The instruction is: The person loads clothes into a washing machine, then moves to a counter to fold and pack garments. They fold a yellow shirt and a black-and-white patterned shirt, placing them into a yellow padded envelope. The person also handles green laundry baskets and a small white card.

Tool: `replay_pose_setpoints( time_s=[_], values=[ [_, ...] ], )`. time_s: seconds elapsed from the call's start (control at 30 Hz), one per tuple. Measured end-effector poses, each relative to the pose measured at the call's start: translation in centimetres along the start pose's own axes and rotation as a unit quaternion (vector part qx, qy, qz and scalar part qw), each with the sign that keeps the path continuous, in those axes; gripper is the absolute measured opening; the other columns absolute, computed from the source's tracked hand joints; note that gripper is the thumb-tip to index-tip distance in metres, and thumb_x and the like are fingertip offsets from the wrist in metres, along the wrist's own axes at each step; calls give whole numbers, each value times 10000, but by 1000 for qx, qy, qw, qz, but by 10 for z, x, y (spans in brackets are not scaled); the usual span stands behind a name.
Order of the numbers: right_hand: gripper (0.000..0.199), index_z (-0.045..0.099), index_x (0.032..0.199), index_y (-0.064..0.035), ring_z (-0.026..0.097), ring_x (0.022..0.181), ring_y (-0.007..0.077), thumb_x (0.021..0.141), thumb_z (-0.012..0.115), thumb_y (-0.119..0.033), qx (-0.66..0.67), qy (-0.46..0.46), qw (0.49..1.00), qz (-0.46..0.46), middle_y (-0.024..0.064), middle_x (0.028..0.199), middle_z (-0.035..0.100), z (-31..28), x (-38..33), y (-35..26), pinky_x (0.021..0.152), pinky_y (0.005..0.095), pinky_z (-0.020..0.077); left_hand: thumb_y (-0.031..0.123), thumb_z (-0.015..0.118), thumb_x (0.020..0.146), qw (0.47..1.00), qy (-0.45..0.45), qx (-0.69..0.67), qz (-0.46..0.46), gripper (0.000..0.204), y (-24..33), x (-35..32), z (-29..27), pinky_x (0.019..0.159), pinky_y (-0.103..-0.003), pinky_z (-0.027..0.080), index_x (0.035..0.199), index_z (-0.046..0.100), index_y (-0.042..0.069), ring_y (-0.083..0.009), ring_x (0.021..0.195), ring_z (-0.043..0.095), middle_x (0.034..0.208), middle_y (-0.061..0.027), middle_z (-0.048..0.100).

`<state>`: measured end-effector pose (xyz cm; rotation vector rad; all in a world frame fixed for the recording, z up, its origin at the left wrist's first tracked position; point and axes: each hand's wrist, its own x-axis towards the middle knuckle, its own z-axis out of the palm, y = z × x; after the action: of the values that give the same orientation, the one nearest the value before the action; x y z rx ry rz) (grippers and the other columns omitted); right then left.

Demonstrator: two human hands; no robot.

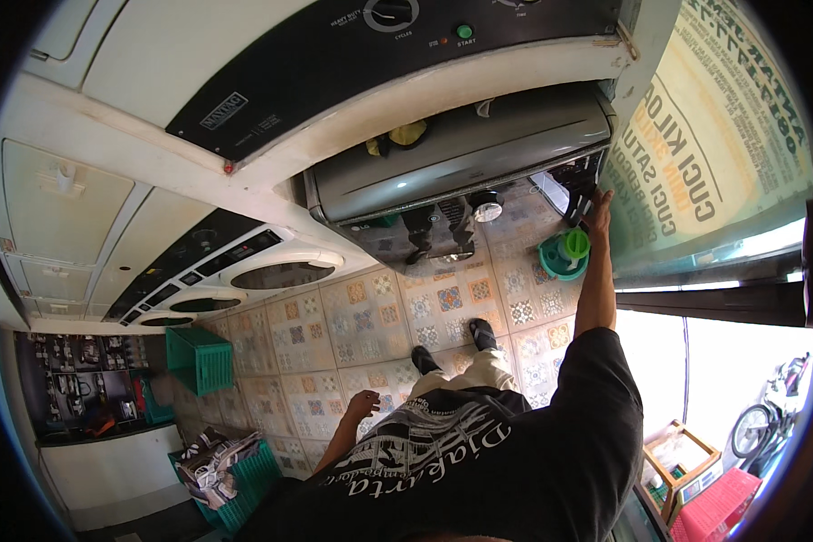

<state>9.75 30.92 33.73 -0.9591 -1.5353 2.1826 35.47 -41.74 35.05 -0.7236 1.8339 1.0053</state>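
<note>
- The right hand [598, 203] is reaching out at full arm's length, fingers spread open, pressing flat against the right end of the open dryer door [461, 158]; it is gripping nothing.
- The door is hanging out from the white machine [199, 54], a grey metal panel with a glossy face catching light, and its right corner is meeting the hand.
- Yellow cloth [397, 137] is showing in the gap behind the door's upper edge; the rest of the drum is hidden.
- A teal tub with a green cup [565, 253] is sitting on the patterned tiled floor [370, 316] just below the right hand.
- The left hand [365, 403] is hanging loose beside the hip, fingers lightly curled, holding nothing, touching nothing.
- A green crate [203, 359] is standing well apart, by the row of washers [244, 271].
- A basket of laundry [221, 470] is lying near the lower left; its contents are hard to make out.
- The banner [714, 126] is partly cut off by the rim.
</note>
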Motion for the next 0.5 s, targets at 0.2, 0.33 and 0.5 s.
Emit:
replay_pose_setpoints(
  time_s=[0.2, 0.33, 0.5],
  values=[
    [727, 344, 1316, 29, 330, 1260, 258, 920, 171, -556, -51, -104, 979, -165, 181, 1336, 385, -52, -35, 48, 984, 456, 325, 282, 540, 862, 995, 35, -94, 3, 338, 17, -6, -1, 553, -331, 482, 1099, 521, 42, -199, 744, 636, 936, -108, 631],
    [784, 427, 1300, -148, 335, 1241, 274, 838, 101, -690, 31, 97, 994, -32, 114, 1312, 429, -59, -100, 128, 932, 574, 298, 296, 533, 868, 995, 10, -95, 21, 347, 24, 3, 21, 554, -322, 481, 1108, 515, 46, -188, 729, 630, 927, -100, 630],
    [811, 347, 1339, -93, 297, 1273, 291, 834, 140, -693, 202, -3, 978, 50, 104, 1362, 373, -60, -95, 83, 971, 603, 227, 269, 547, 850, 990, -61, 114, 59, 348, 56, -3, 25, 498, -285, 470, 1098, 528, 26, -180, 692, 626, 908, -90, 629]
  ],
)
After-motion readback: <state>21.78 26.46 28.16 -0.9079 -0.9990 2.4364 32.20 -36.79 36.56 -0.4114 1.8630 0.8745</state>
